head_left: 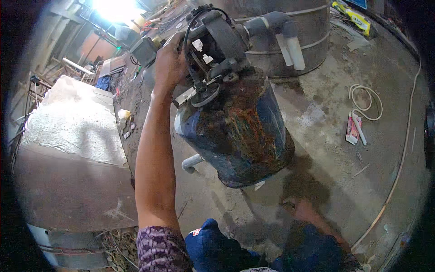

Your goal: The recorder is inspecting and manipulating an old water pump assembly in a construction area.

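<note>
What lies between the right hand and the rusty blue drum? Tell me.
In the head view, only dark floor, damp or shadowed, shows between the right hand and the rusty blue drum.

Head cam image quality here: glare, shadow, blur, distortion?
Head view: light at upper left blown out, glare on the pale sheet below; head view: right hand dim and soft-edged, left hand at the dark motor unit clearer; head view: fisheye bends the cable at right, corners black.
</note>
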The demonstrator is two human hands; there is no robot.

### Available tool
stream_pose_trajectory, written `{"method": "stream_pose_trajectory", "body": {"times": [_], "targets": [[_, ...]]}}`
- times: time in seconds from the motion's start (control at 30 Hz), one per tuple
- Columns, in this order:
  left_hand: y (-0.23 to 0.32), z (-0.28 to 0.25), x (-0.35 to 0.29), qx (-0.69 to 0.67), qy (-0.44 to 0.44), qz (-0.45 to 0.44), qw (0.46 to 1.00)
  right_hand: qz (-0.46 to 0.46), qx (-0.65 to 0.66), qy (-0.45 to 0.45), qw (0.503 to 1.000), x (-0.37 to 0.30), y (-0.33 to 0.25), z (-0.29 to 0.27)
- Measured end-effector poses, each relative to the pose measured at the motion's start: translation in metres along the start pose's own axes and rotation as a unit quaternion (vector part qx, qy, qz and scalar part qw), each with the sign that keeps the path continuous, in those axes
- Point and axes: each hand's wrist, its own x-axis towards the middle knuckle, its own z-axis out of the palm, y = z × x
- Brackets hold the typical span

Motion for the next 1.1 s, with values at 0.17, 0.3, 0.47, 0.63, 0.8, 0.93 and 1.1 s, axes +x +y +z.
{"method": "stream_pose_trajectory", "body": {"times": [0.17,0.3,0.47,0.63,0.8,0.93,1.1], "targets": [[-0.001,-0.001,0.001,0.014,-0.037,0.011,0.999,-0.033,0.041,0.007,0.999,0.014,-0.015,-0.006],[-0.001,0.001,0.000,0.014,-0.037,0.006,0.999,-0.081,0.040,-0.110,0.990,0.036,-0.073,-0.052],[0.002,0.000,0.002,0.014,-0.025,0.026,0.999,-0.264,0.120,-0.250,0.924,0.060,-0.172,-0.125],[0.006,-0.001,-0.001,0.021,-0.041,-0.017,0.999,-0.324,0.232,-0.288,0.871,0.107,-0.216,-0.157],[0.008,0.000,-0.003,0.029,-0.042,-0.020,0.998,-0.205,0.335,-0.260,0.882,0.122,-0.210,-0.155],[0.008,-0.001,-0.002,0.032,-0.042,0.000,0.999,-0.261,0.323,-0.253,0.874,0.127,-0.214,-0.151],[0.010,-0.002,-0.003,0.026,-0.049,0.000,0.998,-0.373,0.256,-0.192,0.871,0.123,-0.219,-0.156]]}}
